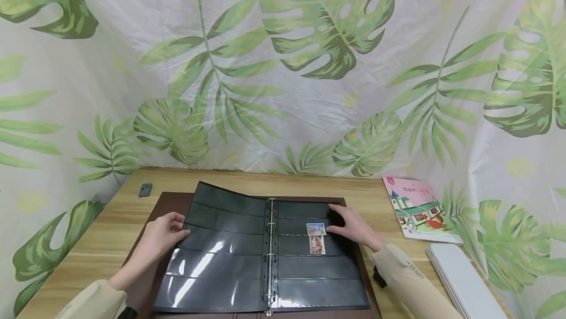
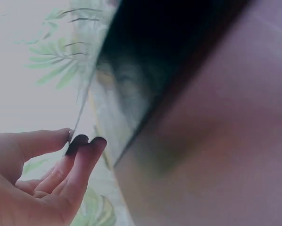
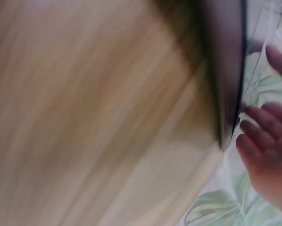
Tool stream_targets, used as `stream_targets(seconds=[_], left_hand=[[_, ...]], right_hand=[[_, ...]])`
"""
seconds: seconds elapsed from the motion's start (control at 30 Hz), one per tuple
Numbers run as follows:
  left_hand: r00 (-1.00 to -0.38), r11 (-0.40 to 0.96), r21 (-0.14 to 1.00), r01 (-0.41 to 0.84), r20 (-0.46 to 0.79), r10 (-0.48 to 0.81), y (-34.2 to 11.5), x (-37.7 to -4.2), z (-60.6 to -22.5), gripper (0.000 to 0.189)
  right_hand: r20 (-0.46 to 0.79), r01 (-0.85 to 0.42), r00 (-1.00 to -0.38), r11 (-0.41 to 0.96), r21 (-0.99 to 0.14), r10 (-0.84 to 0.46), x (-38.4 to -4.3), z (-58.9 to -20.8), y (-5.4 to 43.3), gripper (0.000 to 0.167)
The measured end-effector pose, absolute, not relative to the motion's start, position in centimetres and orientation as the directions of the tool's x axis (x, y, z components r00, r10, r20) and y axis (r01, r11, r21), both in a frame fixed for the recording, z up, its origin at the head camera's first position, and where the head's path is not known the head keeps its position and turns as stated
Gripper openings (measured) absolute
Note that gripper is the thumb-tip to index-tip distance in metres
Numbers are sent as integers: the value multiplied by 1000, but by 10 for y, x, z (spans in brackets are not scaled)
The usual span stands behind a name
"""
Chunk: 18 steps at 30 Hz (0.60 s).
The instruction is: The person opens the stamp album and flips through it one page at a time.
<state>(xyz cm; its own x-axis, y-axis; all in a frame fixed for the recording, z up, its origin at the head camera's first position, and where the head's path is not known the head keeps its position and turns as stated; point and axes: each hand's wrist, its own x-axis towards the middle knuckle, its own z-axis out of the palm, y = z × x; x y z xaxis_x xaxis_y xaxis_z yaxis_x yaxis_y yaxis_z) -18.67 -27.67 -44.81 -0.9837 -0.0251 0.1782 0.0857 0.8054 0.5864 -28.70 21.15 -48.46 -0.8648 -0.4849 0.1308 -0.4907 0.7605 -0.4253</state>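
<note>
A ring-bound stamp album with brown covers [image 1: 170, 203] lies spread on the table. Between thumb and fingers, my left hand [image 1: 160, 234] pinches the outer edge of the black left page [image 1: 221, 240], which is lifted and bowed; the left wrist view shows this page edge between the fingertips [image 2: 98, 141]. On the black right page [image 1: 318, 292] two stamps sit one above the other: a bluish stamp [image 1: 316, 229] and a brownish stamp [image 1: 317, 245]. My right hand [image 1: 351, 225] is at that page's outer edge, fingers loosely bent, thumb close to the bluish stamp.
A small grey-blue object [image 1: 145, 190] lies at the table's back left. To the right are a pink picture book [image 1: 420, 208] and a long white case [image 1: 466, 279]. A leaf-patterned cloth [image 1: 247, 88] hangs behind the wooden table [image 1: 108, 216].
</note>
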Motion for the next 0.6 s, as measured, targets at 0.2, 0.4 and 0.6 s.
stream_targets(seconds=[0.2,0.4,0.6], left_hand=[[-984,838,541,75,178,-27,-279,-185,-466,40],[-979,856,507,100,204,-7,-277,-183,-474,45],[-971,890,437,129,237,25,-276,-181,-481,46]], right_hand=[[22,-456,-864,763,-459,-503,-292,-487,220,90],[-35,-416,-874,783,-463,-485,-295,-487,224,99],[-65,-393,-879,795,-462,-472,-297,-488,225,103]])
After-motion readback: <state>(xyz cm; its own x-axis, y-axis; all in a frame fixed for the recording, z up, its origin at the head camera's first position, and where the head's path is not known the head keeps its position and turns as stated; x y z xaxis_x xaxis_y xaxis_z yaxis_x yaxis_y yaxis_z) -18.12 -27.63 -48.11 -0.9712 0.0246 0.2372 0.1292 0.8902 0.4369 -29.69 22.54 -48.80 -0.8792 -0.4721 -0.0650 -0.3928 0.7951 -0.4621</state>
